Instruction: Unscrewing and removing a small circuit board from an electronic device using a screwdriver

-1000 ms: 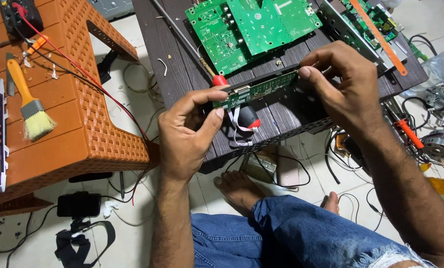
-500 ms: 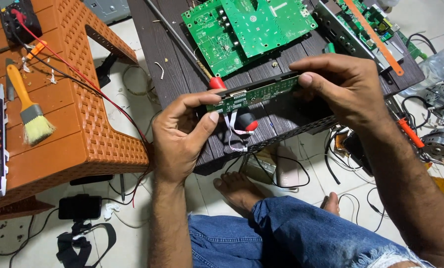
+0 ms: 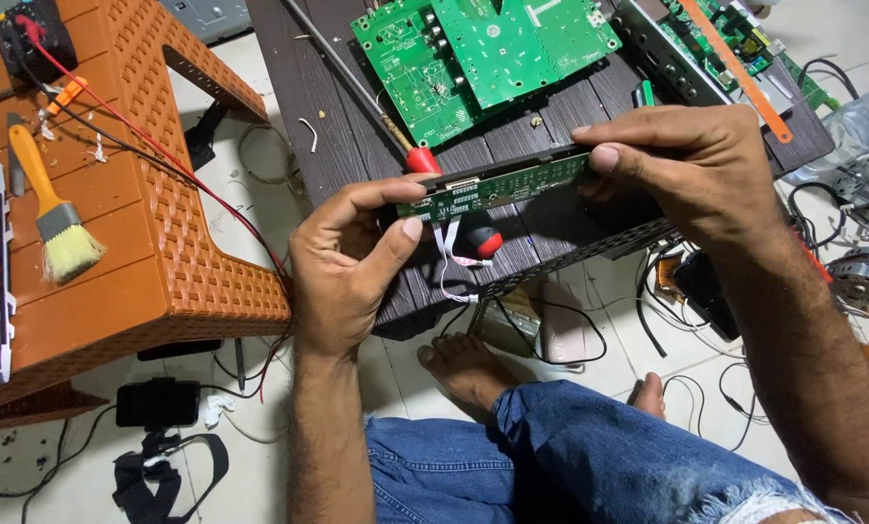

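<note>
Blue denim on a bent knee (image 3: 590, 456) fills the nearest part of my view, with a bare foot (image 3: 463, 364) on the pale floor just beyond it. Above that, my left hand (image 3: 352, 267) pinches the left end of a narrow green circuit strip (image 3: 497, 186), thumb below and fingers curled over the top. My right hand (image 3: 691, 170) closes on the strip's right end, thumb pressed to its front face. The strip hangs level over the near edge of the dark slatted table (image 3: 303, 87), with white leads dangling from it beside a red knob (image 3: 481, 240), possibly a screwdriver handle. Further back on the table lie two large green circuit boards (image 3: 483, 53). At the left, an orange plastic stool (image 3: 153, 223) carries a yellow-handled brush (image 3: 51, 209) near its left edge.
</note>
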